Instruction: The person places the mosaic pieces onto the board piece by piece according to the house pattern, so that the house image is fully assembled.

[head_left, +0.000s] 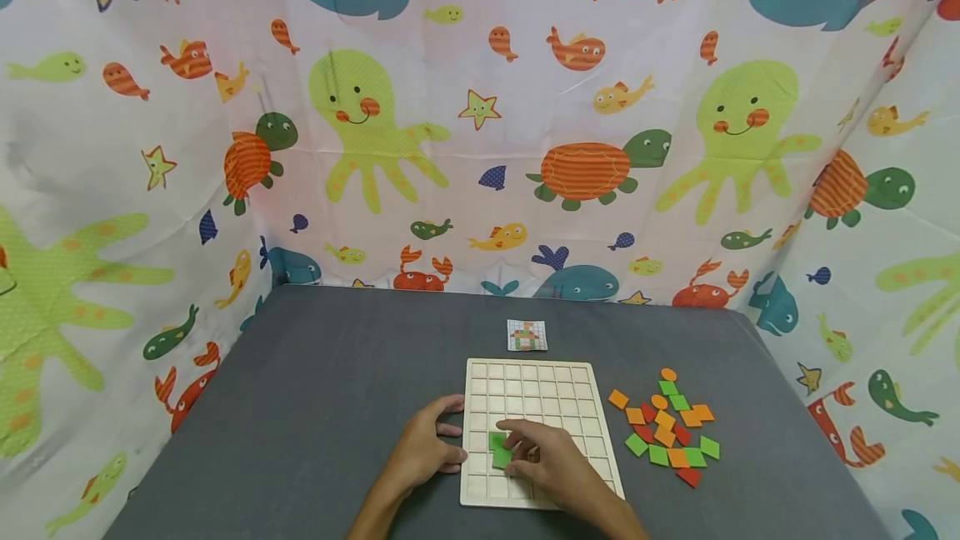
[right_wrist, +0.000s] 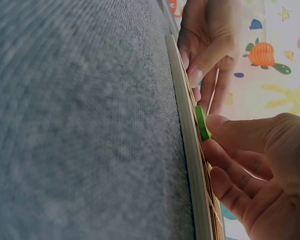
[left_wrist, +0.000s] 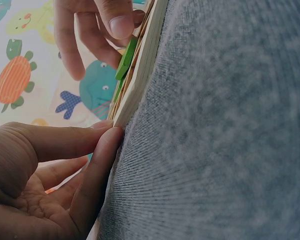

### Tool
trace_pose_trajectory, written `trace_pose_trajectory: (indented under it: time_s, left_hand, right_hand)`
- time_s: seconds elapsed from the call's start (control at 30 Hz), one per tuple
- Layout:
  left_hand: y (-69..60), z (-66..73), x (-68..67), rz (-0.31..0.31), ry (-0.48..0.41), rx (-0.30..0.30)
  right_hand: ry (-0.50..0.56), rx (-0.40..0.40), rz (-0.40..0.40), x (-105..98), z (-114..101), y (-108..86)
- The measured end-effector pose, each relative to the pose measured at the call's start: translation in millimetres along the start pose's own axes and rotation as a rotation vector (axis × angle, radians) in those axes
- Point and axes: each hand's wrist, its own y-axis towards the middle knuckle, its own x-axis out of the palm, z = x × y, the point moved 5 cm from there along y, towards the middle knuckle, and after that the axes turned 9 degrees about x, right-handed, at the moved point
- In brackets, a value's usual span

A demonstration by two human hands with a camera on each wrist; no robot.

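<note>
Right hand [head_left: 551, 458]: thumb and fingertip clamped on the edge of a green flat square tile [head_left: 502, 460], tilted on the pale wooden gridded board [head_left: 543, 380], a second green tile [head_left: 495, 439] just beyond it. Left hand [head_left: 420, 445]: thumb and finger pinching the board's left edge. Outward: loose orange, red and green pieces [head_left: 664, 435] right of the right fingers, small printed pattern card [head_left: 527, 335] beyond them, all on dark grey cloth [head_left: 337, 390].

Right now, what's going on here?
A person's left hand pinches the left edge of a wooden grid board, while the right hand pinches a green tile over it. Loose orange, red and green pieces lie right of the board; a small pattern card sits beyond it.
</note>
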Motion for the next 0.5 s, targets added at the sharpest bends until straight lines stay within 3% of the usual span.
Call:
trace_pose_trajectory:
  time_s: [0.5]
  left_hand:
    - [-0.4,-0.4,0.5,0.002,0.005,0.005]
  right_hand:
    - [0.060,0.009,-0.048,4.0,-0.8,-1.0]
